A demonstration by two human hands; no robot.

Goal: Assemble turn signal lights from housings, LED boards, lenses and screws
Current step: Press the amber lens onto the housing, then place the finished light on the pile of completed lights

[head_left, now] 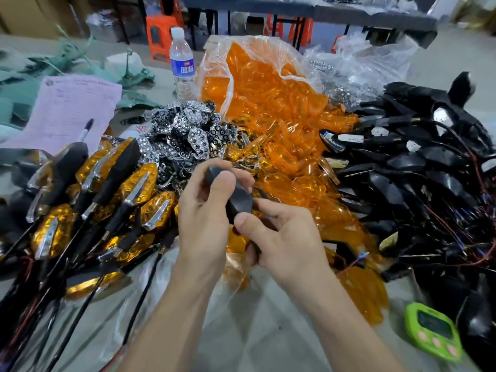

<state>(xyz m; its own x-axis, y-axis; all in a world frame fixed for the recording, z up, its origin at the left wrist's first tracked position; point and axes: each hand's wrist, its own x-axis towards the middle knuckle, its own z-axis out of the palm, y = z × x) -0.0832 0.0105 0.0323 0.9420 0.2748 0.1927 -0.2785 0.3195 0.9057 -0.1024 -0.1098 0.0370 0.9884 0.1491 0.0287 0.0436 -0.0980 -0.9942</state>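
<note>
1. Workshop desk point(268, 331), grey, loaded with sorted part piles; the bag of orange lenses point(268, 84) at its middle serves as landmark.
2. Left of the bag: chrome boards point(188, 130). Further left and nearer the viewer: finished lights point(107, 189), probably heaped apart to keep done work from raw parts.
3. Right of the bag: black wired housings point(416, 170), stocked on the right grip's side.
4. In front of the bag, raised off the desk: one housing point(239, 202), dark back toward the viewer, spanning both grips.
5. Left grip point(204, 210): thumb across the housing's upper end, fingers curled behind it, likely to steady it.
6. Right grip point(284, 237): thumb pressed on the lower end, fingers wrapped beneath, likely to work the part.
7. Open face hidden, so whether a board or lens is fitted cannot be told.
</note>
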